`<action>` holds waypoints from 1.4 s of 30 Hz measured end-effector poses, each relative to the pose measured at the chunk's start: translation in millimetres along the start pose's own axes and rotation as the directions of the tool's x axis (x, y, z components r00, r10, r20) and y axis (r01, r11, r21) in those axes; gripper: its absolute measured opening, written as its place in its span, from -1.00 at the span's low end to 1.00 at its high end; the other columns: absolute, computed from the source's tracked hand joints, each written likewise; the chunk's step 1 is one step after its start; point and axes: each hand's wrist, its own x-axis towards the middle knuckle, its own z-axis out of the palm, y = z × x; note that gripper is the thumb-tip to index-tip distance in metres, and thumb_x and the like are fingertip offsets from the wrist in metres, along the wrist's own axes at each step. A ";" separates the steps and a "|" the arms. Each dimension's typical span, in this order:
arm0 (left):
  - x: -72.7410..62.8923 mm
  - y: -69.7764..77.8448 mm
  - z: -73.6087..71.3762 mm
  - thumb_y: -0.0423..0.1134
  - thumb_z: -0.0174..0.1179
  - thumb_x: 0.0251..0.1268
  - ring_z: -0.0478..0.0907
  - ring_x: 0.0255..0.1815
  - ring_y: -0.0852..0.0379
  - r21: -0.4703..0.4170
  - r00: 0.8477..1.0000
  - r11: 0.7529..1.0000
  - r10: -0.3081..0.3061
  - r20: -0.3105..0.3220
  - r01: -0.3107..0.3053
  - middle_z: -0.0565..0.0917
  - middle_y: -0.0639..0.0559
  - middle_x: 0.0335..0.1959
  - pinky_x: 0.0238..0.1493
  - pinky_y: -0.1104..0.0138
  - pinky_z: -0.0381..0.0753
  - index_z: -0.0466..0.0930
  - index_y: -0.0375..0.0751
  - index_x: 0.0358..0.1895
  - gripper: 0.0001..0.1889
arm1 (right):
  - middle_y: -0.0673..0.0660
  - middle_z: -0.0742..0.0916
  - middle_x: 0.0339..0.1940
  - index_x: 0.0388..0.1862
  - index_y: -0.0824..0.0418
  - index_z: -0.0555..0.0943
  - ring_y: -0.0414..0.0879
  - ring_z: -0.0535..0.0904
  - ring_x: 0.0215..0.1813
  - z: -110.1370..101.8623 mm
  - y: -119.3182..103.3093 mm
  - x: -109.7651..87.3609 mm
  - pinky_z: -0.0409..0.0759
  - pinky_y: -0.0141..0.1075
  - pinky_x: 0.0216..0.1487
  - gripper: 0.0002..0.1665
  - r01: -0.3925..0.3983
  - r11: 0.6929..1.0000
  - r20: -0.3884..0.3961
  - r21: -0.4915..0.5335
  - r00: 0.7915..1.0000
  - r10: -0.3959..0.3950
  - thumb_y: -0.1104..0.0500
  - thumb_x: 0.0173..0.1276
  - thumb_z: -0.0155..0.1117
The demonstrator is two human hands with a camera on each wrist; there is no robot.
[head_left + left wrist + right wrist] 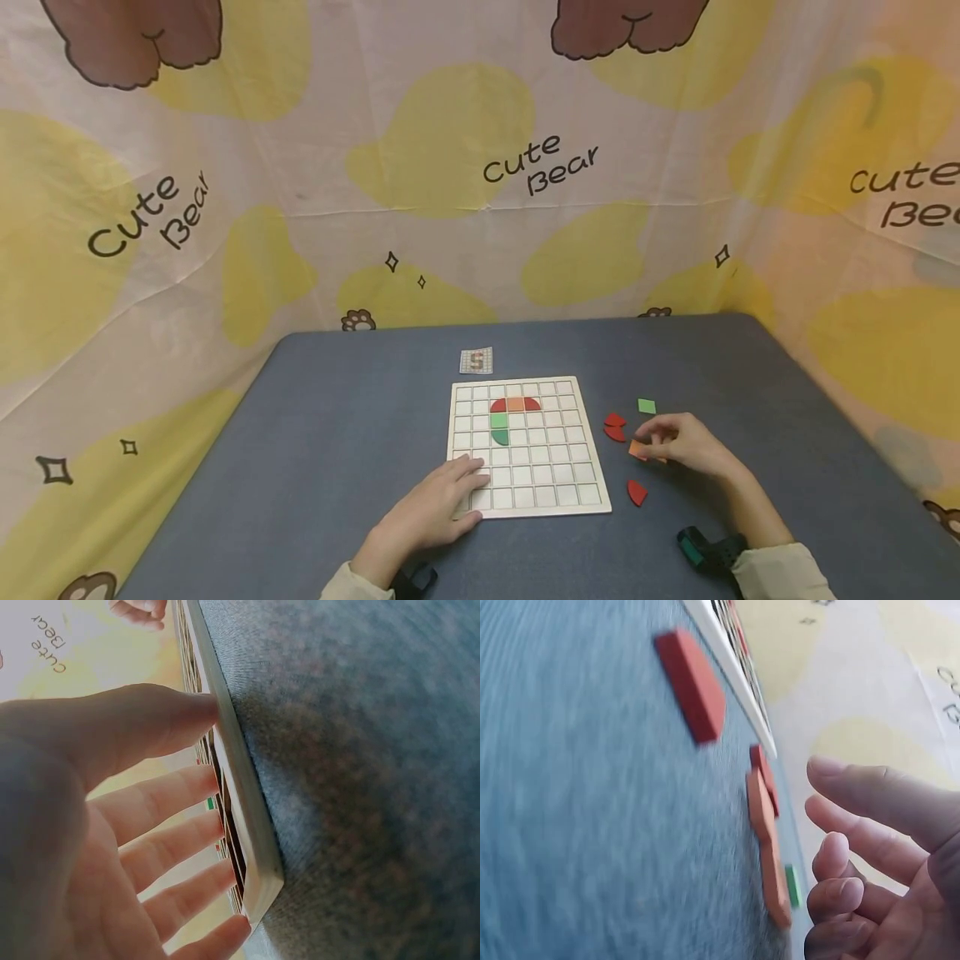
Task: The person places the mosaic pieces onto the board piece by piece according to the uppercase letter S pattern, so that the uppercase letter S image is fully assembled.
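Nearest are pale sleeves (782,572) and a dark device on each wrist. The left hand (435,500) rests at the near left corner of a white gridded board (551,475), fingers spread over its left side and thumb at the near edge. The right hand (686,446) hovers just above two orange squares (637,450) on the worktop (360,400), right of the board; its thumb and forefinger are a little apart, the other fingers curled. The orange pair lies end to end, its long axis running left to right and slanting towards the person at the right end.

One red quarter-round (637,493) lies nearer the person, beside the board's near right corner. Two more red pieces (615,427) lie close together, between board and right hand. One light green square (647,406) lies just beyond that hand, making six loose pieces.

The board lies flat, one edge facing the person. It carries five pieces: a dark green quarter-round (500,437), curve towards the near left; beyond it a light green tile (498,421); then a left-to-right row of red, orange, red (515,404), the end curves facing outward.

Beyond the board lies one small printed card (476,361). Farthest hangs a yellow-patched cloth (442,142) lettered "Cute Bear" three times.
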 end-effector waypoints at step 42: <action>-0.1 1.2 -1.0 -0.09 0.22 0.25 0.39 0.41 -0.09 -0.008 1.000 1.000 0.006 -0.001 -0.006 0.48 -0.09 0.34 0.40 0.09 0.43 0.52 -0.15 0.22 -0.53 | -0.09 0.45 -0.60 -0.16 0.46 0.65 -0.38 0.29 -0.58 -22.2 27.2 -10.6 0.24 -0.49 -0.55 -0.55 -0.044 0.997 0.048 -0.066 0.998 0.047 0.20 0.02 0.51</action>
